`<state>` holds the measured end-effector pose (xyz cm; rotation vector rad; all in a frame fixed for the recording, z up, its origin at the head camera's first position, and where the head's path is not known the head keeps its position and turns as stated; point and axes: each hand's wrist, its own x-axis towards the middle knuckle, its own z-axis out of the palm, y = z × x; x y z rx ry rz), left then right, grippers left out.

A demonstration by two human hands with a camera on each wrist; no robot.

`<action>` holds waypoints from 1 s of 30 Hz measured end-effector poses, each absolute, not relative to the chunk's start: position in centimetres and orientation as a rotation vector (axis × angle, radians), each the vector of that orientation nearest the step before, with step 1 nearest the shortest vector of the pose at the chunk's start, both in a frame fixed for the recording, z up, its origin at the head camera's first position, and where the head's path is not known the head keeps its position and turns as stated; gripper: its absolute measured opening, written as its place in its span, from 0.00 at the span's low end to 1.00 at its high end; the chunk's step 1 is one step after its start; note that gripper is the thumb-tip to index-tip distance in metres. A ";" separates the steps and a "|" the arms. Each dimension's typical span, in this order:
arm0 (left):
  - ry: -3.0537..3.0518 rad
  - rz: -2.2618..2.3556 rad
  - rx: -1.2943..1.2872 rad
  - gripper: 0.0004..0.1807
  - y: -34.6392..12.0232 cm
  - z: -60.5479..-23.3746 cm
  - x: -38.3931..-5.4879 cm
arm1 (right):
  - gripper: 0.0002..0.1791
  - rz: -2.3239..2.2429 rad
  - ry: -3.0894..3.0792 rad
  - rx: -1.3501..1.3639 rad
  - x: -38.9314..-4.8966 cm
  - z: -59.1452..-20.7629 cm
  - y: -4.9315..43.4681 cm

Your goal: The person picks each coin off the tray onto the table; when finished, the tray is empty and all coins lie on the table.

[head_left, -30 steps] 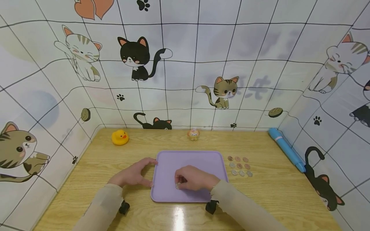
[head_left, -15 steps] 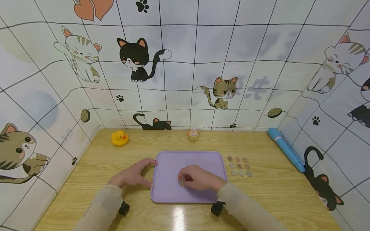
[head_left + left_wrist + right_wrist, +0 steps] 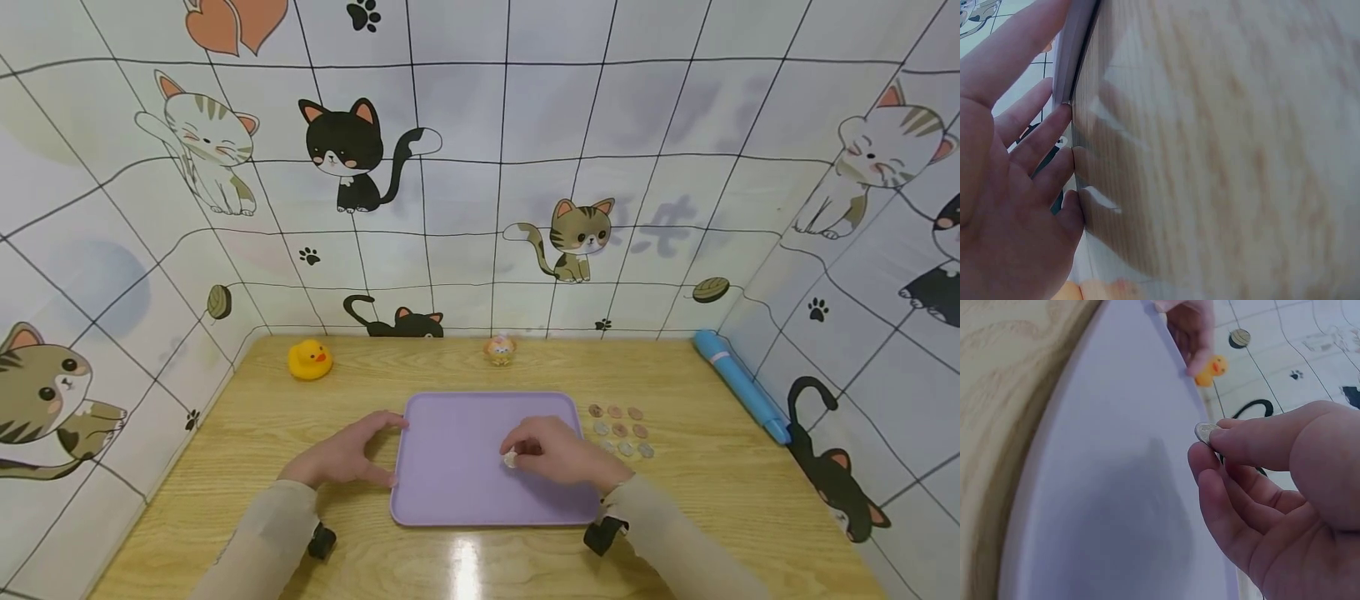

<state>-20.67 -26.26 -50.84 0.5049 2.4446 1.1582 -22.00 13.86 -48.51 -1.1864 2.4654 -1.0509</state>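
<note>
A silver coin (image 3: 1205, 432) is pinched between the thumb and fingers of my right hand (image 3: 558, 452), which hovers over the right half of the purple tray (image 3: 450, 492). In the head view the same coin (image 3: 511, 459) shows at the fingertips. My left hand (image 3: 347, 450) touches the tray's left edge with thumb and fingertips, its fingers extended. Beyond the tray's right edge several copper and silver coins (image 3: 619, 430) lie in rows on the wooden table. My right hand partly covers the nearest left coin of those rows.
A yellow rubber duck (image 3: 310, 360) sits at the table's back left. A small figurine (image 3: 500, 350) stands at the back middle. Along the right wall lies a blue tube-shaped object (image 3: 741, 386). Cat-patterned walls (image 3: 465, 192) enclose the back and sides of the wooden table (image 3: 360, 550).
My right hand has moved rightward across the tray and slightly up, carrying the pinched coin. My left hand has stayed at the tray's left edge.
</note>
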 end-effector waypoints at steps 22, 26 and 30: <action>2.445 1.157 0.508 0.48 -26.1 -50.8 -20.5 | 0.07 -1.172 2.637 -0.888 -22.0 -47.6 24.4; 2.442 1.158 0.495 0.48 -26.1 -50.8 -20.5 | 0.07 -1.148 2.686 -0.873 -21.7 -47.7 25.6; 2.441 1.164 0.490 0.49 -26.2 -50.9 -20.6 | 0.06 -1.110 2.724 -0.839 -21.3 -48.0 26.6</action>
